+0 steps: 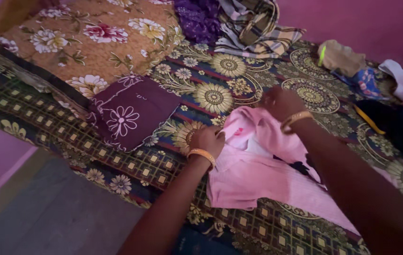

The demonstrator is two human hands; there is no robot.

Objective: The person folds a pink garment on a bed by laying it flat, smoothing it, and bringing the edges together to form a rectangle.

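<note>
Pink garment [258, 165] mid-fold on patterned bedspread [220, 89]; left hand [207, 140] and right hand [281, 102] apart, each pinching its upper edge; next likely needs folding that edge over evenly.

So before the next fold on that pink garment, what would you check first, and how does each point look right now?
1. Left hand on the pink garment: ok, it grips the cloth's left edge.
2. Right hand on the garment: ok, it pinches the upper edge.
3. Garment lying flat: not ok, the top part is bunched and lifted.
4. Room on the patterned bedspread above the garment: ok, bare cloth shows there.
5. Folded maroon cloth out of the way: ok, it lies apart to the left.
6. Dark patch near the right forearm: cannot tell what it is.
</note>
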